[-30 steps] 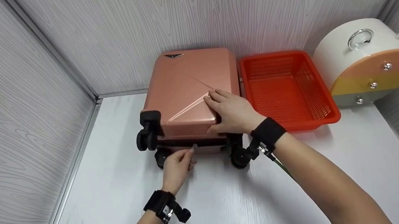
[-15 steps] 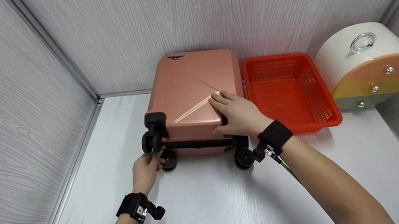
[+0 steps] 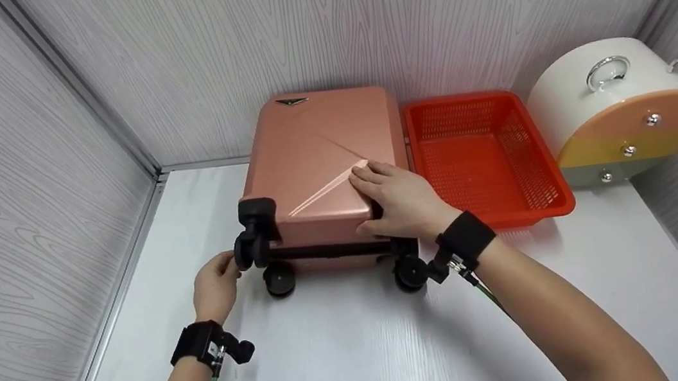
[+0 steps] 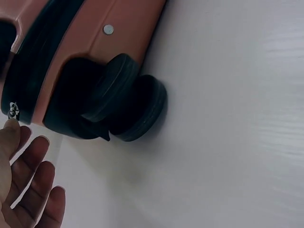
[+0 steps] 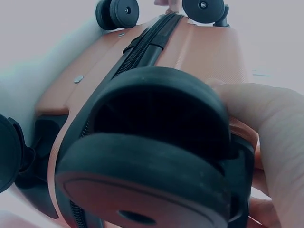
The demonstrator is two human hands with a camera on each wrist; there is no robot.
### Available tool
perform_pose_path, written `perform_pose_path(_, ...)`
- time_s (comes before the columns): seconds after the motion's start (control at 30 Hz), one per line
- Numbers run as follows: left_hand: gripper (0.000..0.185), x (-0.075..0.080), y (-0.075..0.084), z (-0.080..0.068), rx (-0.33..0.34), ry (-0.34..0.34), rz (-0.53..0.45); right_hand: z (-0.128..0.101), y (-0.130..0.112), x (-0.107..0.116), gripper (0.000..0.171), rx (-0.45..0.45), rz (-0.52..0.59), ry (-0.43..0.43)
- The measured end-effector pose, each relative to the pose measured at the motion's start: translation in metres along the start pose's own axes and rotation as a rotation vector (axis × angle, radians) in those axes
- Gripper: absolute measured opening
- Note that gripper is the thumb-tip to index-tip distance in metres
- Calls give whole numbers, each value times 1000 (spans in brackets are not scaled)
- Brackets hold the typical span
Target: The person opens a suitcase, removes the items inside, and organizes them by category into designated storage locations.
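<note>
A rose-pink hard-shell suitcase (image 3: 313, 142) lies flat with its wheeled end towards me. My left hand (image 3: 214, 291) is at its near left corner, just beyond the black wheels. In the left wrist view, thumb and forefinger pinch a small silver zipper pull (image 4: 14, 111) on the black zip band; the other fingers are loosely bent. The right hand (image 3: 404, 202) rests on the near right part of the shell, fingers extended over the top and thumb against the end. In the right wrist view, black zipper teeth (image 5: 135, 57) run along the end between the wheels.
A red plastic basket (image 3: 561, 179) stands right of the suitcase. Beyond it is a white rounded drawer box (image 3: 583, 73) with coloured fronts and silver handles. Wood-grain panels (image 3: 306, 26) enclose the white tabletop (image 3: 346, 351) at the back and sides.
My left hand has drawn the zipper pull leftwards along the suitcase's end, from its middle to round the left corner. The right hand has stayed on the shell.
</note>
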State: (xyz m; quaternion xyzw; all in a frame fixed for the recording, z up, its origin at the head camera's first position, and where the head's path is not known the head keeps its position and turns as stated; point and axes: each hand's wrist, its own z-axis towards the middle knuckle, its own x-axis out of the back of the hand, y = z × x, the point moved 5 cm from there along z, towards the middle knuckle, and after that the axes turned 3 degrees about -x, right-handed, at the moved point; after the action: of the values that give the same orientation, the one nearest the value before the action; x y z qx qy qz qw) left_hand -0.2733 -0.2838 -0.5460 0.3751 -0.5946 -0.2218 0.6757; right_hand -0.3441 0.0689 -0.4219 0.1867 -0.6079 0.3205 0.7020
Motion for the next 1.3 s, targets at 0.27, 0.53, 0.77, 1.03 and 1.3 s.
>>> perform_pose_path(0.27, 39, 12, 9, 30, -25, -22, 43, -8, -1, -2, 90, -10, 26, 21)
perform_pose_path(0.53, 39, 19, 12, 53, -29, -106, 84, -14, -9, -6, 87, 18, 47, 40)
perform_pose_path(0.77, 44, 20, 7, 56, 10, -139, 87, -11, -16, -7, 88, 18, 38, 31)
perform_pose_path(1.03, 59, 38, 58, 49, -23, -26, -170, -14, -4, -7, 81, 21, 122, 1)
perform_pose_path(1.3, 83, 13, 158, 16, -512, -100, 208, -24, 16, -2, 47, -26, 392, 66)
